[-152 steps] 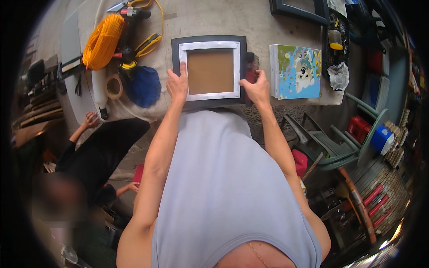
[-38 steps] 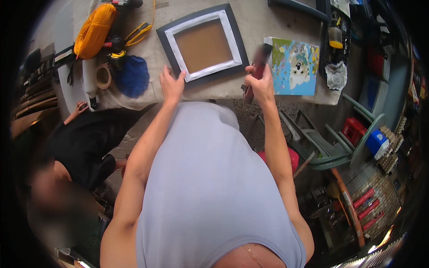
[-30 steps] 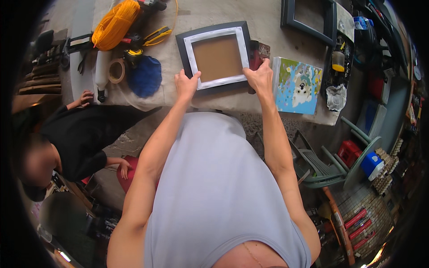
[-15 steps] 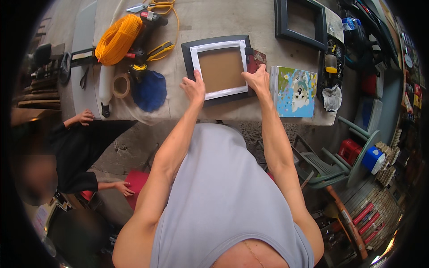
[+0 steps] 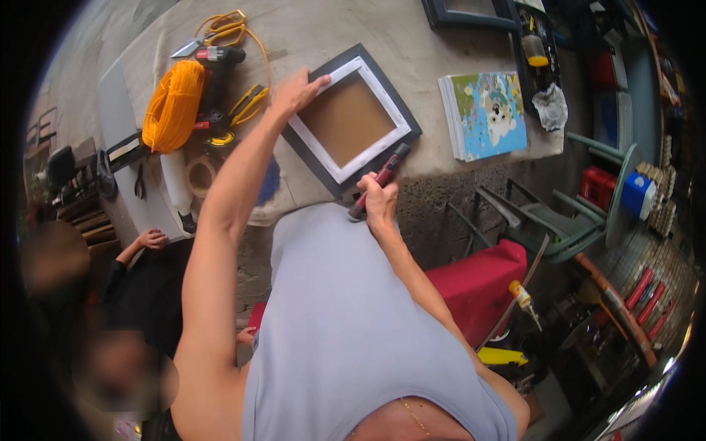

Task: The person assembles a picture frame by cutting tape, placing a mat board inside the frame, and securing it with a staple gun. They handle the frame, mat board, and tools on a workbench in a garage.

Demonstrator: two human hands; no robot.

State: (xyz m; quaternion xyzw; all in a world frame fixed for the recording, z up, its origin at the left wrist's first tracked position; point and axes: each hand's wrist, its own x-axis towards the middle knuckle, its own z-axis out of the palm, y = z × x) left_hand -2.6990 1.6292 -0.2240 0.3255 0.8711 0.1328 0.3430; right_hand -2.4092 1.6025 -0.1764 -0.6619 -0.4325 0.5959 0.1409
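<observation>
A dark picture frame [image 5: 409,125] lies at a slant near the table's front edge. Inside it sits a canvas, back side up, with a white folded border [image 5: 381,98] around a brown middle. My left hand [image 5: 296,91] grips the frame's upper left side, fingers reaching over the white border. Around a red and black hand tool [image 5: 385,173], shaped like a staple gun, my right hand [image 5: 380,200] is closed. The tool hangs over the frame's near right side; whether it touches cannot be told. To the right rests a stack of canvases with a painted animal on top [image 5: 488,117].
Orange rope [image 5: 173,105], a cordless drill [image 5: 220,55], scissors [image 5: 224,29] and a tape roll [image 5: 200,177] lie left on the table [image 5: 309,33]. Another dark frame [image 5: 471,20] is far right. A person's hand [image 5: 152,239] rests at the left edge; a green chair [image 5: 573,213] stands right.
The frame with the canvas has turned to a slant. My left hand moved from its near left side to the upper left; my right hand lifted the tool nearer my body. The view has shifted.
</observation>
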